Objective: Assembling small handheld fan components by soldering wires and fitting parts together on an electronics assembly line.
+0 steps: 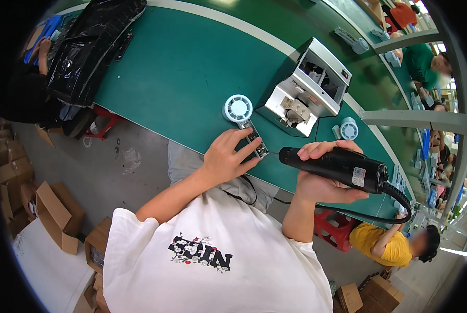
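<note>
A small handheld fan (238, 108) with a light-blue, round, slotted head lies on the green table near its front edge. Its narrow handle (258, 145) is open, with dark and metallic parts showing inside. My left hand (227, 156) holds that handle down, fingertips over its side and top. My right hand (324, 175) is wrapped round a black electric screwdriver (343, 168), held nearly level. The thin bit (273, 153) points left at the handle's near end; whether it touches a screw is too small to tell. A thick black cable (403, 201) curves from the tool's back.
A silver screw feeder machine (306, 88) stands on the table (176, 68) beyond my right hand. Another light-blue round fan head (348, 128) is right of it. A black plastic-wrapped bundle (90, 52) lies far left. Co-workers sit around; cardboard boxes (59, 216) are on the floor.
</note>
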A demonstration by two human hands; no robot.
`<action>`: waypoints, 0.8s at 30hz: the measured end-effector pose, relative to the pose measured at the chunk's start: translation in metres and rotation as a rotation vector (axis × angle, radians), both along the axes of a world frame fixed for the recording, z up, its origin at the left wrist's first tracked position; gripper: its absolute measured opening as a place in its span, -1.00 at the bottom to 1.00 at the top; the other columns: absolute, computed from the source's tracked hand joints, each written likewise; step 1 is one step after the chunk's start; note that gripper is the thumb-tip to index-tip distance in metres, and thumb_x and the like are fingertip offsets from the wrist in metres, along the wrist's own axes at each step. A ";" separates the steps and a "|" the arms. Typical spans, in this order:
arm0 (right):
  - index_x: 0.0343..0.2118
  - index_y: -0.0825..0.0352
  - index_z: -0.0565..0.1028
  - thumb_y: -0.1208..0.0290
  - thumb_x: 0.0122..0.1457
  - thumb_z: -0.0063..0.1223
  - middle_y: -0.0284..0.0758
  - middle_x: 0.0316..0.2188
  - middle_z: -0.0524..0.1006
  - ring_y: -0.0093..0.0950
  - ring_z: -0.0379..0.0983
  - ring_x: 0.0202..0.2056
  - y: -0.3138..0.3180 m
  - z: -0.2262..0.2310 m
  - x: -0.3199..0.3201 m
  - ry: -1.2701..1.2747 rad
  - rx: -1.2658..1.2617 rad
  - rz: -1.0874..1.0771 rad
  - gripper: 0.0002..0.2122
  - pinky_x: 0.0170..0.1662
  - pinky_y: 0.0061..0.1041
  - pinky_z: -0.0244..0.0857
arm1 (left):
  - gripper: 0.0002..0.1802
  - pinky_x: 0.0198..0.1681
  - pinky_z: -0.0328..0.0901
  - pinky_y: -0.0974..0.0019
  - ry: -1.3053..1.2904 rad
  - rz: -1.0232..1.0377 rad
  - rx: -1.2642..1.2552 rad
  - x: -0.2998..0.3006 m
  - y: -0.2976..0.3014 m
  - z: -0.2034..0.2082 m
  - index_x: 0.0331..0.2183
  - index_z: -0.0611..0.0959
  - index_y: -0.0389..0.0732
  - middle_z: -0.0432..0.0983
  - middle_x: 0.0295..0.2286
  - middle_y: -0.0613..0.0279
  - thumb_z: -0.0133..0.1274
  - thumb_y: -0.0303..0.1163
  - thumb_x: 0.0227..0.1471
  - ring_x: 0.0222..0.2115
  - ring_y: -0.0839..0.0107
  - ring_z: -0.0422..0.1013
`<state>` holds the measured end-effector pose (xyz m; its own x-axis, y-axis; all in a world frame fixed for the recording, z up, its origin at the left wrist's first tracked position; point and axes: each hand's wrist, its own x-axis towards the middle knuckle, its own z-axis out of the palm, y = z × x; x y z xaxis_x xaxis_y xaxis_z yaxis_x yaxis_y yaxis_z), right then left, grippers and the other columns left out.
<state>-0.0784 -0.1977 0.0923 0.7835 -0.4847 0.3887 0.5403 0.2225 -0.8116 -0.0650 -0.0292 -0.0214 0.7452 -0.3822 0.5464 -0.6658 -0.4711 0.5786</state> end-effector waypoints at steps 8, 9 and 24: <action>-0.23 0.36 0.28 -0.64 -0.12 -0.27 -0.19 -0.62 0.41 -0.35 0.34 -0.69 0.006 -0.005 -0.002 0.005 -0.074 0.002 -0.09 -0.59 -0.38 0.35 | -0.50 -0.24 0.41 0.16 0.007 -0.018 0.018 0.000 0.001 0.003 -0.12 0.64 -0.11 0.45 -0.11 0.08 0.32 -0.25 -0.18 -0.26 0.09 0.46; -0.23 0.36 0.28 -0.64 -0.12 -0.27 -0.19 -0.62 0.41 -0.35 0.34 -0.69 0.006 -0.007 -0.002 0.006 -0.073 0.002 -0.09 -0.59 -0.38 0.35 | -0.50 -0.24 0.41 0.16 0.004 -0.017 0.012 0.000 0.001 0.002 -0.12 0.64 -0.11 0.45 -0.11 0.08 0.32 -0.25 -0.18 -0.26 0.09 0.46; -0.07 0.45 0.30 -0.54 0.05 -0.36 -0.08 -0.57 0.44 -0.28 0.40 -0.64 -0.017 0.020 0.029 -0.123 -0.008 0.298 -0.09 -0.55 -0.32 0.35 | -0.50 -0.27 0.42 0.17 -0.038 0.007 -0.002 0.001 -0.001 -0.003 -0.14 0.64 -0.12 0.47 -0.14 0.05 0.33 -0.26 -0.21 -0.30 0.10 0.47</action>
<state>-0.0494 -0.2152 0.1127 0.8374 -0.2375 0.4923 0.5465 0.3796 -0.7465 -0.0640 -0.0303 -0.0244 0.7263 -0.3761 0.5754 -0.6843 -0.4746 0.5536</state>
